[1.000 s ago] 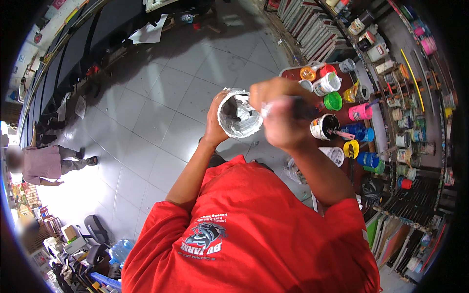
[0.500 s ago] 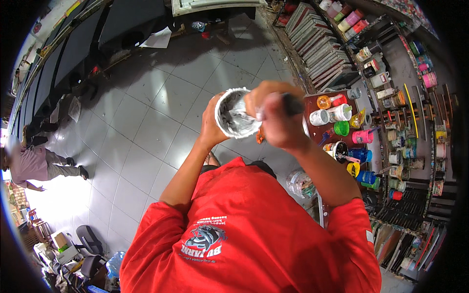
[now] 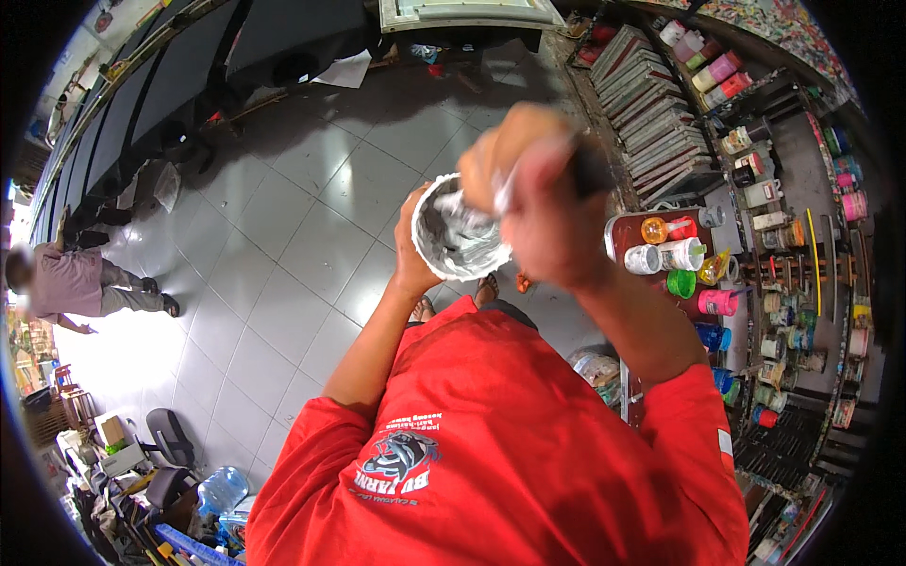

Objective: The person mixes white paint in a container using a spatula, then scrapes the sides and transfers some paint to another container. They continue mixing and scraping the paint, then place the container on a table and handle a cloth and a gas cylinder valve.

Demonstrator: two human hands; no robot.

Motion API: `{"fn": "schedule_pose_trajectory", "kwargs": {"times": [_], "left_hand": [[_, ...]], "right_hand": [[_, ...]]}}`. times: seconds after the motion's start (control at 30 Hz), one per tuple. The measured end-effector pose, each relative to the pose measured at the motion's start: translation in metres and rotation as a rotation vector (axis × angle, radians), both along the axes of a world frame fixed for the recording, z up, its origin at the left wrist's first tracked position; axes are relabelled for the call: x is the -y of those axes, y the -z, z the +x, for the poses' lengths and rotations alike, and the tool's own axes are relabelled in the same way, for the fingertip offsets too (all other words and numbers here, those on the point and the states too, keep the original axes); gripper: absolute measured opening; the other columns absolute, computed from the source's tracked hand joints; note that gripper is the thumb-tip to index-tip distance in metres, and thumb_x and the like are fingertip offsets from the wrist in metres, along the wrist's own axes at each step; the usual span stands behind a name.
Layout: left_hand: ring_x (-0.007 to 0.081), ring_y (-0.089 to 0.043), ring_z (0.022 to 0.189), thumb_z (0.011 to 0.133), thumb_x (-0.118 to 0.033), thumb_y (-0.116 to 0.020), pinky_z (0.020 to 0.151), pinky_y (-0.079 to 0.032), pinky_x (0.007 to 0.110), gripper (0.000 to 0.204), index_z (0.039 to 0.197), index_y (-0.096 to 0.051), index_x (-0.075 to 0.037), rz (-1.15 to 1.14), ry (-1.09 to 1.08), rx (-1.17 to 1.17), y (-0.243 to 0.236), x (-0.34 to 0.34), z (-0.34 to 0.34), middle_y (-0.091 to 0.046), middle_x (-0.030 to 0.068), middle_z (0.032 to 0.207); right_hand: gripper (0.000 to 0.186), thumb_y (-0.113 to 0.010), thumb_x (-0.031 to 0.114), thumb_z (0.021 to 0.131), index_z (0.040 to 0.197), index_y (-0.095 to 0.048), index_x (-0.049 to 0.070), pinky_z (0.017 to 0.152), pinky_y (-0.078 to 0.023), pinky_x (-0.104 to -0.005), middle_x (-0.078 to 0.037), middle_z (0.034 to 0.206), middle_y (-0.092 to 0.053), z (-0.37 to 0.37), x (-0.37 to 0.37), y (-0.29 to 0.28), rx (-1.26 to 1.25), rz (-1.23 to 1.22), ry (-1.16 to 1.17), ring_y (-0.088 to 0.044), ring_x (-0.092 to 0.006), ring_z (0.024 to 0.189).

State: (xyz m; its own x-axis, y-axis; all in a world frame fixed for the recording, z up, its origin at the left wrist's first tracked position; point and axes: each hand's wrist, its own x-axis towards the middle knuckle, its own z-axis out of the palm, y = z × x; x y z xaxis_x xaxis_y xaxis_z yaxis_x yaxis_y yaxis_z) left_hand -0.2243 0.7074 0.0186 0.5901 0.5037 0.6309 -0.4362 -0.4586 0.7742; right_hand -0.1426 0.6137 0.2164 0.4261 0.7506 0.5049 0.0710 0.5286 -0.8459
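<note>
Tub (image 3: 461, 274) of whitish paste (image 3: 469, 241) is in front of our red shirt (image 3: 547, 424), and the fingers of our left hand (image 3: 412, 247) curve closely around its left side. Our right hand (image 3: 552, 209), blurred, holds a dark-handled tool (image 3: 593, 168) whose long axis slants leftward into the opening; the tub lies left of these fingers, and we cannot tell if they touch its rim.

Black office chair (image 3: 170, 437) near bluish water jug (image 3: 222, 491)
</note>
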Motion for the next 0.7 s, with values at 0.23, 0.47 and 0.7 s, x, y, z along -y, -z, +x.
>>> {"fn": "schedule_pose_trajectory", "kwargs": {"times": [0.23, 0.47, 0.7], "left_hand": [[0.0285, -0.054, 0.11, 0.051, -0.021, -0.088, 0.096, -0.041, 0.04, 0.09, 0.125, -0.041, -0.003, 0.113, -0.101, -0.016, 0.014, -0.015, 0.008, -0.053, 0.0149, 0.121], [0.027, -0.055, 0.109, 0.05, -0.022, -0.089, 0.093, -0.043, 0.038, 0.091, 0.125, -0.042, -0.001, -0.118, -0.014, -0.186, 0.027, -0.021, 0.001, -0.053, 0.0151, 0.121], [0.0241, -0.052, 0.113, 0.049, -0.016, -0.09, 0.097, -0.041, 0.037, 0.099, 0.13, -0.035, -0.002, -0.336, 0.121, 0.035, 0.032, -0.015, -0.004, -0.049, 0.0139, 0.126]], "right_hand": [[0.036, -0.063, 0.027, 0.088, 0.064, -0.05, 0.005, 0.044, -0.032, -0.024, 0.001, 0.052, -0.042, 0.016, -0.002, -0.007, 0.281, -0.01, -0.061, -0.04, -0.007, 0.047], [0.031, -0.066, 0.025, 0.085, 0.066, -0.054, 0.004, 0.044, -0.032, -0.0273, -0.001, 0.047, -0.044, 0.029, 0.0, -0.007, 0.54, -0.015, -0.05, -0.042, -0.0101, 0.045], [0.034, -0.056, 0.031, 0.092, 0.073, -0.056, 0.003, 0.043, -0.032, -0.0247, 0.004, 0.054, -0.045, 0.031, -0.008, -0.036, -0.169, 0.186, -0.171, -0.041, -0.0072, 0.046]]}}
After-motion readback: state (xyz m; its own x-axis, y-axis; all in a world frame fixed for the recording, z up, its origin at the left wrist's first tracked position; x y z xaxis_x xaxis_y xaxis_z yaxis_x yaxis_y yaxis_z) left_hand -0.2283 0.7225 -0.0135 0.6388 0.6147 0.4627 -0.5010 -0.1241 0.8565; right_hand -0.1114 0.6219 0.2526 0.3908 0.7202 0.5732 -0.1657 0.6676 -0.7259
